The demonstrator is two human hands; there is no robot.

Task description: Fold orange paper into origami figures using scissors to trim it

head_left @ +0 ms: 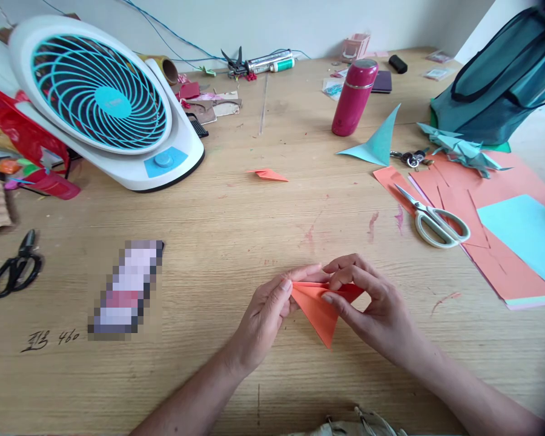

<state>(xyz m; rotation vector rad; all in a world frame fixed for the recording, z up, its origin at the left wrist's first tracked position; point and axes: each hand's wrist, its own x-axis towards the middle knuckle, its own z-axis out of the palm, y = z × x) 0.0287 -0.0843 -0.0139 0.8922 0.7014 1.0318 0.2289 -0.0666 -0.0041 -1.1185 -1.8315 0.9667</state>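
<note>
Down at the near side of the pale wooden table [200,357], the folded bright-orange paper triangle [317,309] sits up between the person's two bare hands, its point aimed toward the body. The left hand [267,312] has its left corner pinched, thumb on top and fingers beneath; the right hand [376,297] grips it too, thumb on the near face and fingers curled over the upper edge. Beyond them, a small folded orange paper scrap [271,175] lies by itself. Over on the right I can see white-handled metal scissors [420,209] resting on flat orange paper sheets [488,263], with a light-blue paper sheet [522,242] on top of these. Behind the scissors are a standing teal paper triangle [376,148], a bunch of keys [413,160] and a spiky folded teal paper figure [467,150], near an upright magenta metal bottle [354,103]. On the left, a white fan with a turquoise grille [112,102] leans back, black-handled scissors [14,269] lie nearer the table's edge, and a pixelated rectangular object [127,284] lies between them and the hands.
</note>
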